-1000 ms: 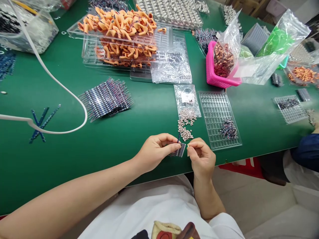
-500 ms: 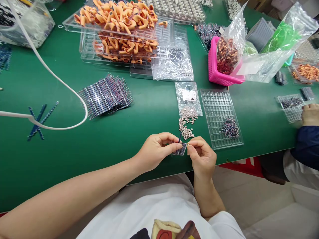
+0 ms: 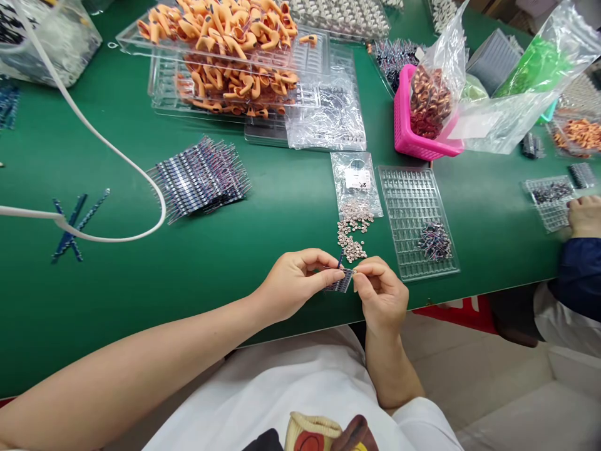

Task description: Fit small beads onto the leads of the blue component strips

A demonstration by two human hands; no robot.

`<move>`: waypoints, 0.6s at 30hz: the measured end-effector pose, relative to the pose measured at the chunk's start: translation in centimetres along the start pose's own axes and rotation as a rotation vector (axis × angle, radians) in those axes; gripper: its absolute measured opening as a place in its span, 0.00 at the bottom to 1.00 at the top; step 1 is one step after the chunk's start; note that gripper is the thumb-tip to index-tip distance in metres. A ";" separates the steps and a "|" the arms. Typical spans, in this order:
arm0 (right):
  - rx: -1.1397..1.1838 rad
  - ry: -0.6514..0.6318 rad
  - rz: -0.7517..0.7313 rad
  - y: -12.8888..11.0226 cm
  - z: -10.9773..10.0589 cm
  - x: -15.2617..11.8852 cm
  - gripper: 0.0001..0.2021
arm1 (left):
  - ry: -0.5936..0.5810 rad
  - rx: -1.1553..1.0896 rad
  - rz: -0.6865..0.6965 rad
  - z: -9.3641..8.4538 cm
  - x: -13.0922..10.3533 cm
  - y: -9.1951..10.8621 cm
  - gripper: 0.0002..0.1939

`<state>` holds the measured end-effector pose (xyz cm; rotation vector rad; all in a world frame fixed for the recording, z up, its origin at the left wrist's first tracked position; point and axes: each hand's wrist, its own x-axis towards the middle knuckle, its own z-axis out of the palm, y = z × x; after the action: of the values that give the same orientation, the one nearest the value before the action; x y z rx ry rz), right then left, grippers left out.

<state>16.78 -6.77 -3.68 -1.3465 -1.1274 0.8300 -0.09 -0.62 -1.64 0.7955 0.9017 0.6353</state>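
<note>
Near the table's front edge, my left hand [image 3: 295,283] pinches a small dark strip of parts [image 3: 341,283] between thumb and fingers. A narrow blue piece sticks up from it. My right hand [image 3: 381,294] is closed at the strip's right end, thumb and index finger pressed together; whatever they hold is too small to make out. Just beyond the fingertips lies a loose pile of small round pinkish parts [image 3: 351,245], spilling from a clear labelled bag [image 3: 357,181]. To the right is a clear tray [image 3: 408,216] with a heap of thin wired parts [image 3: 434,242].
Stacked strips [image 3: 201,178] lie left of centre, with crossed blue strips [image 3: 70,228] under a white cable [image 3: 117,150]. Trays of orange parts [image 3: 235,59] stand at the back. A pink basket [image 3: 410,134] is back right. Another person's hand [image 3: 585,216] rests far right.
The camera view has shifted very slightly. Both hands keep nearly the same pose at the strip.
</note>
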 end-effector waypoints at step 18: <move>-0.007 -0.046 0.060 -0.1 -0.3 0.1 0.03 | 0.013 0.120 0.015 0.0 -0.1 0.3 0.09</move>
<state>17.03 -6.80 -3.51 -1.3785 -1.1314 0.9055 -0.21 -0.50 -1.33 0.9071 0.9526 0.6043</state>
